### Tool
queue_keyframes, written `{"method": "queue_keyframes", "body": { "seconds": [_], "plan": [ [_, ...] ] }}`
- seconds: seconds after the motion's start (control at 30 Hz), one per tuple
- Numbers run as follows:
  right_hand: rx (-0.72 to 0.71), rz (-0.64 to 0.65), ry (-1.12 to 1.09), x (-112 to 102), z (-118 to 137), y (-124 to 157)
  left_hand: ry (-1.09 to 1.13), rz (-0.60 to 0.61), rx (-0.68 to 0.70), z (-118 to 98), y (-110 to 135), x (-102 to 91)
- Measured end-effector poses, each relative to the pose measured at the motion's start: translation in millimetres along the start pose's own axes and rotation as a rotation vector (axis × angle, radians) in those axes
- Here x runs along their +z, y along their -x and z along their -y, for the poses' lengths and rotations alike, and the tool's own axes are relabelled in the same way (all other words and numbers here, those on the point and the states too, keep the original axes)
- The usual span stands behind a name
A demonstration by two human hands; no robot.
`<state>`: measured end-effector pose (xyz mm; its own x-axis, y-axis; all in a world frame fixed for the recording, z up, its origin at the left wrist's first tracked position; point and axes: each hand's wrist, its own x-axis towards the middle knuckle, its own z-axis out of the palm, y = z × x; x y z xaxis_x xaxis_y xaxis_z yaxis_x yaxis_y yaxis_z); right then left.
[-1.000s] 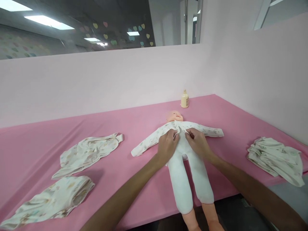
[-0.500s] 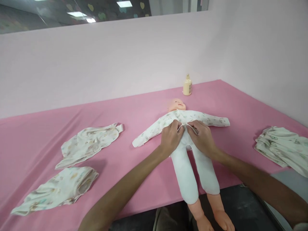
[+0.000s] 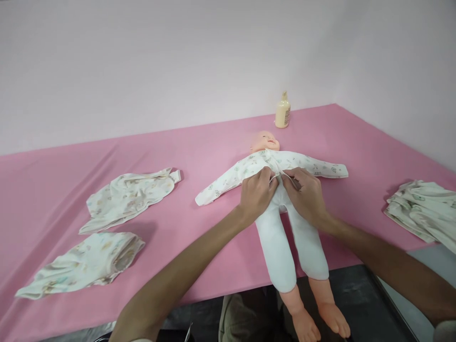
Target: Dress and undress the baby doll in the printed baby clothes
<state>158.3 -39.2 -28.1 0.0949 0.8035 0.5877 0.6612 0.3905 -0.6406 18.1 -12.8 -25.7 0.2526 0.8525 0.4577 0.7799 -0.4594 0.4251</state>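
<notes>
Fingers (image 3: 265,176) of left hand (image 3: 257,194) and right hand (image 3: 305,194) pinch thin white strips (image 3: 274,177) over doll (image 3: 275,244) in printed top (image 3: 242,172); bottle (image 3: 282,114) stands beyond them.

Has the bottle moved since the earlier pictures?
No. Judged against the far corner of the pink table, the bottle stands in the same spot, beyond the doll's head; only the camera view shifted.
</notes>
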Motion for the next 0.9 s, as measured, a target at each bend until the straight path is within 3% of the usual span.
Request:
{"method": "queue_keyframes", "body": {
  "seconds": [0.33, 0.9],
  "plan": [
    [-0.165, 0.002, -0.023, 1.0, -0.9, 3.3, 0.068, 0.021, -0.051, -0.2, -1.1, 0.4],
    [-0.250, 0.062, -0.065, 0.5, -0.2, 4.6, 0.309, 0.060, -0.221, -2.2, -4.5, -4.2]
  ]
}}
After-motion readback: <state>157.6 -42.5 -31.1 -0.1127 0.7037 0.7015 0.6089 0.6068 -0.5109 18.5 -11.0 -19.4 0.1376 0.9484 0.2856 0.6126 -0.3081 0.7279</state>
